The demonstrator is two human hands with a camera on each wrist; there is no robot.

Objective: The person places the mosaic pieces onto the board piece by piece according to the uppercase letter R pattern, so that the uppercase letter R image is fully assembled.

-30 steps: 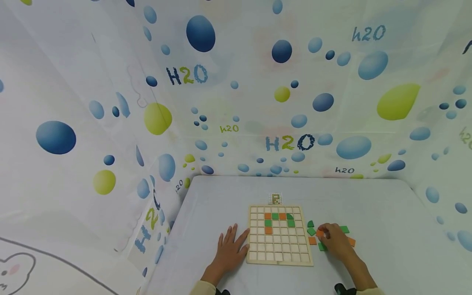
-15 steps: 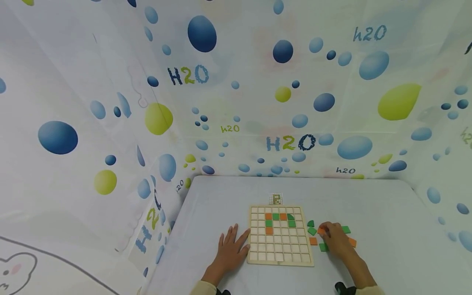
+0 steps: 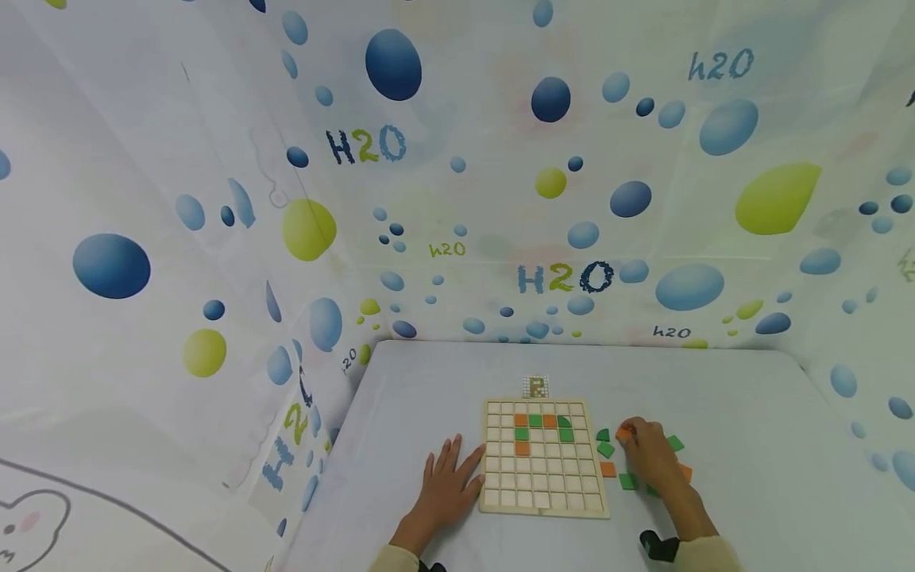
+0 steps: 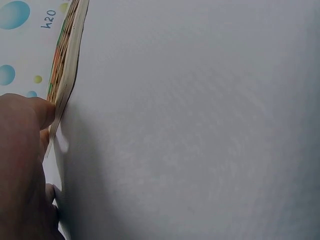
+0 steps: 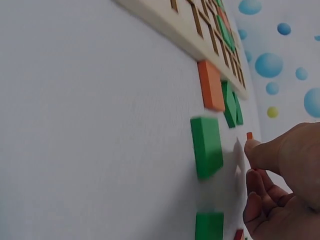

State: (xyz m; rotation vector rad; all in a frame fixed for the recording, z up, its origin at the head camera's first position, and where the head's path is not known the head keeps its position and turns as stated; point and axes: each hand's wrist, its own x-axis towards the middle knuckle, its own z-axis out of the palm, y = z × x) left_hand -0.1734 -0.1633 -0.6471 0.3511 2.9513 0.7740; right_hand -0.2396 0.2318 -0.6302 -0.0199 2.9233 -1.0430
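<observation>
A wooden grid board (image 3: 545, 469) lies on the table, with orange and green tiles in several of its upper squares. Fingers spread, the left hand (image 3: 449, 488) rests flat on the table, its thumb side touching the board's left edge. To the right of the board, the right hand (image 3: 652, 453) pinches an orange tile (image 3: 624, 433) between thumb and fingertips. In the right wrist view that orange tile (image 5: 249, 135) shows only as a sliver above the thumb, raised off the table. Loose tiles lie around and partly under this hand, among them an orange square (image 3: 608, 469) and a green square (image 3: 627, 481).
A small pattern card (image 3: 535, 387) lies just behind the board. The white table (image 3: 400, 397) ends at a back wall hung with a sheet printed with blue and green drops (image 3: 689, 287). Further green (image 3: 675, 442) and orange tiles (image 3: 686, 473) lie right of the right hand.
Pinching the orange tile, the right hand has lifted and shifted slightly away from the person. More of the tiles beneath it show. The left hand and the board stay put.
</observation>
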